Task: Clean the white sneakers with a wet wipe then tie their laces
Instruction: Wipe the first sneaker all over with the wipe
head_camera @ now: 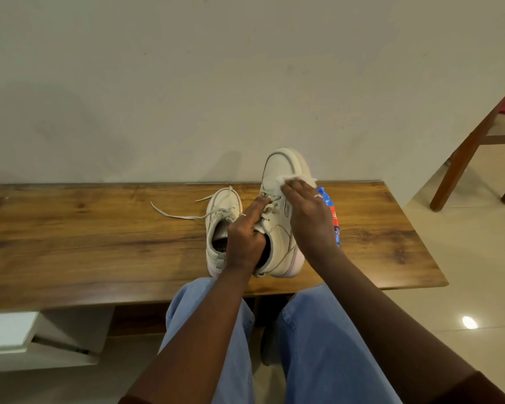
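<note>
Mid-wipe, left hand [245, 237] gripping the raised sneaker [279, 231], right hand [309, 217] pressing wet wipe [285, 179] flat on its toe; next, probably the sides.

Light-blue denim jeans [312, 345] are worn, loose & wide in the leg, w/ soft creases seen down both thighs and a stitched seam seen along the inner right leg. Both forearms are left bare. A dark brown right sleeve [473, 389] is seen at the lower frame edge, ending approx. at the elbow; only a sliver of the matching left sleeve [129, 399] is shown. A silver-coloured ring [318, 195] is worn on the right hand [309, 211]. A thin band [242, 214] is worn on the left hand [245, 237]; its metal can't be told.
</note>
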